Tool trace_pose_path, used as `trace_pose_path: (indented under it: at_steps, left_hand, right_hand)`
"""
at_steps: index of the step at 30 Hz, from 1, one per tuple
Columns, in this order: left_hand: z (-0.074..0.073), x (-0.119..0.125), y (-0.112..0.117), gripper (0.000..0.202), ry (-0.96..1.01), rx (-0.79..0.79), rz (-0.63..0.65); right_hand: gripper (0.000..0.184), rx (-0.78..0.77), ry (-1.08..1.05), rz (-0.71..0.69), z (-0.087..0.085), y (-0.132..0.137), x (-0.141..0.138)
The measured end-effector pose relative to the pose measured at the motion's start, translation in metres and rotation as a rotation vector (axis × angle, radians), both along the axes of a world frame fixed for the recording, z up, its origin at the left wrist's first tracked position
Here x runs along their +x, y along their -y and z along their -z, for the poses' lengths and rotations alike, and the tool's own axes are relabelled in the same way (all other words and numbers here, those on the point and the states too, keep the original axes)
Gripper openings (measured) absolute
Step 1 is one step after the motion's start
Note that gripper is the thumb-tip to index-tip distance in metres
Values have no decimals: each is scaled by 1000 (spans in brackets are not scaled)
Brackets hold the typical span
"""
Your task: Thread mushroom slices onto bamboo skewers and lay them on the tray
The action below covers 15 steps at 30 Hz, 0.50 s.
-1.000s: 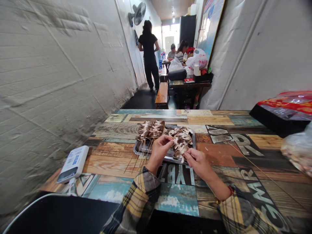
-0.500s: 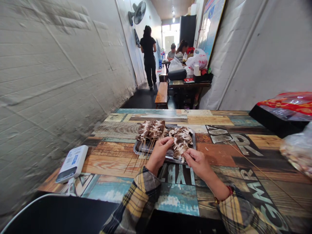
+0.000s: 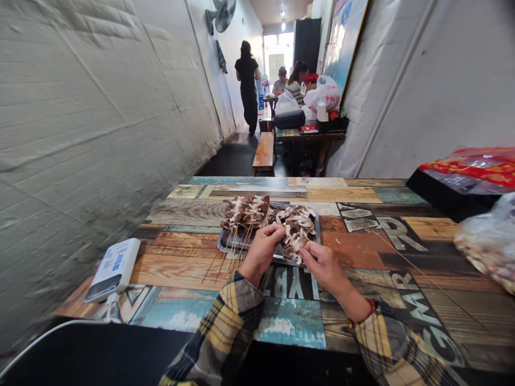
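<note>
In front of me a metal tray holds grey-brown oyster mushrooms. On its left side lie threaded mushroom skewers, their thin sticks sticking out over the near rim onto the table. Loose oyster mushrooms are heaped on the right side. My left hand is closed, thumb and finger pinching at the left edge of a mushroom piece. My right hand pinches the same piece at its lower right. Whether a stick runs through it is hidden.
A single long stick lies on the patterned table at right. Further right are a clear bag and a black box with red packaging. At left sits a white device with a cable. A person walks in the aisle.
The view has shifted slightly. The person in the aisle has moved farther off. Both my hands keep nearly the same pose at the mushroom piece.
</note>
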State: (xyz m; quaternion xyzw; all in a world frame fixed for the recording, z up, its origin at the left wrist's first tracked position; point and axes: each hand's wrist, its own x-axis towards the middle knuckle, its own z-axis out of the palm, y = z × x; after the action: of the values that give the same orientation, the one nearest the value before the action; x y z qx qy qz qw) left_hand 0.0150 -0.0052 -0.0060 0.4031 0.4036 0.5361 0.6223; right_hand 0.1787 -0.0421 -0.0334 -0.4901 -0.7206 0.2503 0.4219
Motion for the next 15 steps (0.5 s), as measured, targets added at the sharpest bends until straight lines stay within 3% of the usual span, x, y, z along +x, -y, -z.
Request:
trace_pose_path:
  at_steps: [9, 15]
  left_hand:
    - [2, 2, -2, 29, -24, 53, -1]
    - [4, -3, -7, 29, -178, 129, -110]
  right_hand:
    - [30, -80, -101, -29, -3, -5, 9]
    - [32, -72, -381, 170, -8, -14, 31]
